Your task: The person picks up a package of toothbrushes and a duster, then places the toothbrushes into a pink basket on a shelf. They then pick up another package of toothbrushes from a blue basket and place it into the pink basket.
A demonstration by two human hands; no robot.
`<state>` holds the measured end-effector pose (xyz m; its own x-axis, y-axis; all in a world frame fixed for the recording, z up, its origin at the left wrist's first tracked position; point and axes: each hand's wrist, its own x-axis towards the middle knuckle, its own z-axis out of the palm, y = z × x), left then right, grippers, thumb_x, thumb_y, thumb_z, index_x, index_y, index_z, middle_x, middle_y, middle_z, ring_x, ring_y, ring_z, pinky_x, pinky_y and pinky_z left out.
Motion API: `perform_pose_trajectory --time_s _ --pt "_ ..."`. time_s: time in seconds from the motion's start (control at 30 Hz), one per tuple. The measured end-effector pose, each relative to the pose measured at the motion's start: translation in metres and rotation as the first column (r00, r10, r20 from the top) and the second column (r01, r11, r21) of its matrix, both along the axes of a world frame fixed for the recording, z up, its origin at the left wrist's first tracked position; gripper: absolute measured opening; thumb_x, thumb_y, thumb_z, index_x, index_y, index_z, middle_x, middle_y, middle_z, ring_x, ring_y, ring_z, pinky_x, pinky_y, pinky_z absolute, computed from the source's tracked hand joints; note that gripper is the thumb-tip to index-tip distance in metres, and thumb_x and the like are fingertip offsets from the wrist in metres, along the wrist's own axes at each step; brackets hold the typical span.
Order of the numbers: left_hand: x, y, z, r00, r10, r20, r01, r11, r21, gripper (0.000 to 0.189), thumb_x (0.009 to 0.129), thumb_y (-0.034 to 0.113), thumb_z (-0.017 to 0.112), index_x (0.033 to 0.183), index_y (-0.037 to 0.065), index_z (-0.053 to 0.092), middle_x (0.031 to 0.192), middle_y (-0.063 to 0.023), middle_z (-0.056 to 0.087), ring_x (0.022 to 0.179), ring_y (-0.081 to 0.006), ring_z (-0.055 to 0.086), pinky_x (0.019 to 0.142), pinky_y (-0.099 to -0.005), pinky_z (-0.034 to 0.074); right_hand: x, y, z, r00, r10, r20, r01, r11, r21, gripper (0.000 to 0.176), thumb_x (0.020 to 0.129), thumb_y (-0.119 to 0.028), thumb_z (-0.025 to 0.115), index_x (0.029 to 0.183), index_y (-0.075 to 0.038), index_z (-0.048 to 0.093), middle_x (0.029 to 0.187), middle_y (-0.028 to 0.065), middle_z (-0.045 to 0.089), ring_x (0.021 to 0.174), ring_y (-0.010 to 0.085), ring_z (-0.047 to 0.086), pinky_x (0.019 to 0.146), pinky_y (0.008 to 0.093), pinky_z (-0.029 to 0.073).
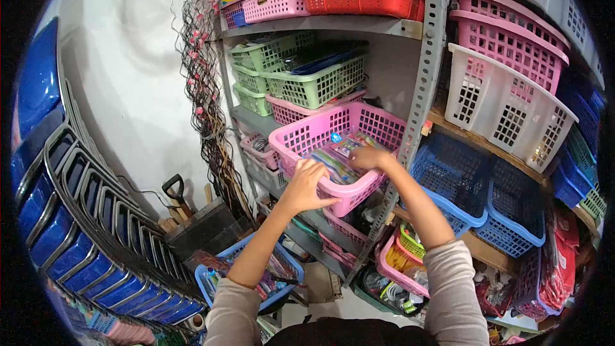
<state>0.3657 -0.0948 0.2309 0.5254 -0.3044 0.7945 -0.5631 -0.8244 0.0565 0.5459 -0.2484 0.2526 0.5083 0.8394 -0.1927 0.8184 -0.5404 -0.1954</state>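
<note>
A pink plastic basket point(378, 118) juts out from a metal shelf, tilted towards me. My left hand point(306, 186) is closed on its near left rim, with the thumb on the outer wall below the edge. Inside lie several clear plastic packets point(327, 160) with colourful contents too small to name. My right hand point(370, 159) reaches over the near right side into the basket. Its fingers are curled down among the packets, and what they pinch is hidden beneath them. A packet with a blue and white label point(343, 144) lies just beyond those fingers.
Green baskets point(320, 86) are stacked behind the pink one. A perforated metal post point(419, 90) rises close by on the right, beside blue baskets point(516, 211). Stacked blue chairs point(70, 243) stand at left. A blue basket point(291, 275) of goods sits low under my left forearm.
</note>
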Motion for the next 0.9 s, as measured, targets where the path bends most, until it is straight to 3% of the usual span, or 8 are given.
perform_pose_trajectory --time_s 0.1,0.17,0.3,0.4,0.63,0.67,0.8,0.9 --pt "0.034 -0.008 -0.008 1.0 0.002 0.004 -0.002 1.0 0.006 0.056 0.051 0.039 0.079 0.082 0.003 0.049 0.078 -0.0104 0.048 0.082 -0.0293 0.046 0.081 -0.0391 0.033 -0.049 0.004 0.003 0.998 0.001 0.062 -0.033 0.859 0.511 0.032 0.081 -0.025 0.05 0.092 0.004 0.06 0.085 0.0225 0.062 0.08 0.0386 0.059 0.073 0.042 0.045" --pt "0.053 -0.017 -0.005 0.999 0.001 -0.033 -0.002 0.999 -0.051 0.059 0.048 0.031 0.078 0.089 0.001 0.048 0.085 -0.0126 0.05 0.088 -0.0317 0.047 0.086 -0.0416 0.033 -0.081 0.004 -0.001 0.941 -0.294 0.166 0.136 0.78 0.612 0.028 0.081 -0.024 0.051 0.082 0.003 0.059 0.082 0.0239 0.061 0.077 0.0387 0.059 0.072 0.0438 0.045" --pt "0.09 -0.027 -0.015 0.999 -0.02 0.044 0.021 0.999 -0.032 0.056 0.05 0.021 0.074 0.094 0.0 0.047 0.093 -0.0147 0.049 0.094 -0.0332 0.046 0.092 -0.0429 0.032 -0.086 -0.009 -0.008 0.793 -0.534 0.293 0.211 0.693 0.689 0.026 0.081 -0.024 0.053 0.072 0.0 0.058 0.073 0.0196 0.061 0.068 0.0345 0.06 0.066 0.0433 0.044" --pt "0.11 -0.036 -0.011 0.994 0.003 -0.107 -0.002 1.0 0.015 0.045 0.055 0.005 0.066 0.095 0.0 0.046 0.099 -0.0142 0.047 0.1 -0.033 0.043 0.096 -0.0414 0.03 -0.055 -0.022 -0.025 0.577 -0.563 0.592 -0.087 0.678 0.73 0.024 0.084 -0.025 0.052 0.07 -0.006 0.058 0.067 0.0096 0.059 0.065 0.0263 0.056 0.067 0.0374 0.041" --pt "0.129 -0.054 -0.015 1.0 0.009 0.019 -0.008 0.998 -0.064 0.04 0.061 -0.001 0.061 0.098 0.003 0.045 0.104 -0.013 0.046 0.106 -0.0323 0.041 0.098 -0.0431 0.028 -0.04 -0.026 -0.033 0.515 -0.609 0.604 -0.113 0.65 0.752 0.022 0.084 -0.021 0.052 0.072 -0.003 0.054 0.078 0.0135 0.055 0.078 0.0274 0.051 0.071 0.0382 0.04" --pt "0.127 -0.054 -0.018 1.0 0.003 0.009 -0.002 0.997 -0.079 0.041 0.066 -0.001 0.058 0.105 0.003 0.045 0.11 -0.0136 0.046 0.114 -0.0329 0.038 0.1 -0.0452 0.027 -0.046 -0.027 -0.035 0.62 -0.603 0.503 0.052 0.67 0.74 0.018 0.082 -0.016 0.052 0.089 0.0 0.056 0.095 0.0155 0.055 0.093 0.0298 0.05 0.082 0.0405 0.04" --pt "0.096 -0.059 -0.029 0.997 0.07 0.014 -0.069 0.992 -0.104 0.05 0.075 0.002 0.055 0.122 0.003 0.041 0.125 -0.016 0.042 0.123 -0.0346 0.033 0.102 -0.046 0.027 -0.071 -0.032 -0.051 0.55 -0.621 0.559 -0.062 0.637 0.768 0.05 0.076 -0.007 0.052 0.125 0.001 0.042 0.125 0.0155 0.045 0.121 0.0341 0.035 0.1 0.0473 0.029" --pt "0.058 -0.057 -0.046 0.996 -0.023 -0.084 0.005 0.976 -0.216 0.045 0.08 0.007 0.053 0.123 0.002 0.041 0.126 -0.0155 0.043 0.119 -0.0343 0.038 0.099 -0.0424 0.032 -0.104 -0.032 -0.065 0.632 -0.631 0.45 -0.066 0.535 0.843 0.048 0.075 -0.005 0.053 0.122 0.001 0.044 0.123 0.0167 0.045 0.12 0.0359 0.036 0.099 0.0477 0.03"
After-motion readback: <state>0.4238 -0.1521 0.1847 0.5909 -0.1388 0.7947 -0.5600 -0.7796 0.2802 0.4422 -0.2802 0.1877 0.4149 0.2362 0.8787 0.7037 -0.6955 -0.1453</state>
